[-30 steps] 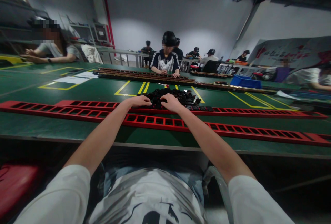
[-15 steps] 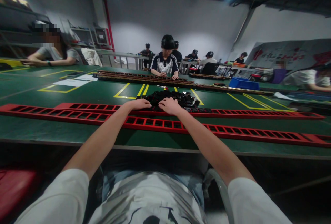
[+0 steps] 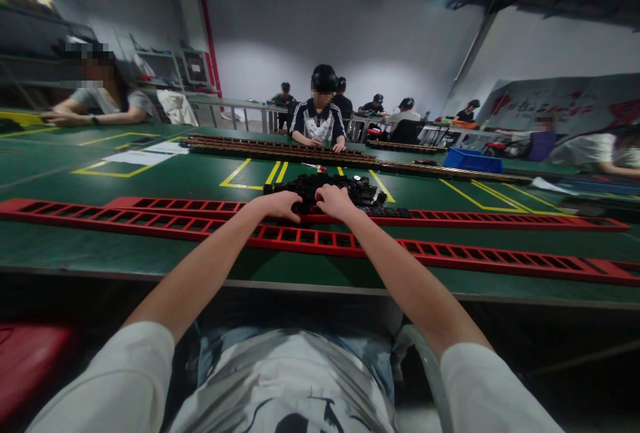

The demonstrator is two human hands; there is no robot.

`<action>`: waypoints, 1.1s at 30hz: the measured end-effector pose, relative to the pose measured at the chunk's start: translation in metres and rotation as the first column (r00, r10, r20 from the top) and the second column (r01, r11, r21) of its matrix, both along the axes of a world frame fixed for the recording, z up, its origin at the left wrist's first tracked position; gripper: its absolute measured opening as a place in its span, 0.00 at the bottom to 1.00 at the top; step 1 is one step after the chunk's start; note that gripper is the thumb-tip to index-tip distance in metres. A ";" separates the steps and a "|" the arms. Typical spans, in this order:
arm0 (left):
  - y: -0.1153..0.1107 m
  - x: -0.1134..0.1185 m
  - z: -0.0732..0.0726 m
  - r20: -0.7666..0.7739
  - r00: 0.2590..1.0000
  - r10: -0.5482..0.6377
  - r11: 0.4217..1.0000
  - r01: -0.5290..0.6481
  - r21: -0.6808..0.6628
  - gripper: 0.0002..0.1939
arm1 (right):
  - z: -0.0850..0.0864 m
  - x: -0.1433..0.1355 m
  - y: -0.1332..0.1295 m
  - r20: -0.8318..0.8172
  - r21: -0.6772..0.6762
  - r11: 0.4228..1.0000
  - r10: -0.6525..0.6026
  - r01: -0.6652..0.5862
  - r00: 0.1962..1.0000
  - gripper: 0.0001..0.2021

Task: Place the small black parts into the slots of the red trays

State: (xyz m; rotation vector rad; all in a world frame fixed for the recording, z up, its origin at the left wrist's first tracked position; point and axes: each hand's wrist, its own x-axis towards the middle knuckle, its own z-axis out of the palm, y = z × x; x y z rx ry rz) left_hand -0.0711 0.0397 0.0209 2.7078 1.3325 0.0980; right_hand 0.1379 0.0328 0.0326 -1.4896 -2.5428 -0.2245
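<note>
A heap of small black parts [image 3: 310, 185] lies on the far red slotted strip [image 3: 450, 220], in front of me. My left hand [image 3: 281, 205] is at the heap's near left side, its thumb and fingertips apart, with dark parts beside them. To its right, my right hand [image 3: 334, 201] has bent, closed fingers at the edge of the pile; what they hold, if anything, blends into the black parts. Right of that hand, several black square pieces [image 3: 383, 212] sit in a row along the far strip. Closer to me, a second red slotted strip [image 3: 305, 238] passes under both forearms.
Long brown rails [image 3: 280, 150] lie across the green table [image 3: 195, 183] beyond the heap. A blue bin [image 3: 473, 160] stands at the back right, and white papers [image 3: 135, 156] lie at the left. A co-worker [image 3: 320, 116] sits opposite.
My left hand has moved slightly right, and its thumb has parted from the fingers. The right hand has shifted a little to the right, its fingers more bent.
</note>
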 end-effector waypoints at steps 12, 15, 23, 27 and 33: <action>0.007 -0.036 0.008 -0.052 0.995 0.091 0.989 -0.096 -0.109 0.33 | 0.004 0.010 0.008 0.020 -0.045 0.998 -0.041 0.042 0.999 0.12; 0.007 -0.048 0.009 -0.069 0.989 0.128 0.979 -0.137 -0.151 0.34 | 0.003 0.009 0.008 0.016 -0.048 0.998 -0.035 0.035 0.999 0.13; 0.002 -0.035 0.007 0.065 0.991 0.117 0.982 -0.106 -0.159 0.31 | 0.001 0.007 0.007 -0.040 -0.058 0.996 -0.070 0.067 0.997 0.18; 0.005 -0.027 0.003 0.150 0.986 0.077 0.996 -0.070 -0.052 0.29 | 0.002 0.007 0.007 -0.046 -0.061 0.993 -0.107 0.104 0.993 0.17; 0.016 -0.027 -0.008 0.258 0.966 -0.016 0.986 -0.027 0.163 0.27 | 0.002 0.005 0.005 -0.037 -0.049 0.992 -0.115 0.113 0.993 0.14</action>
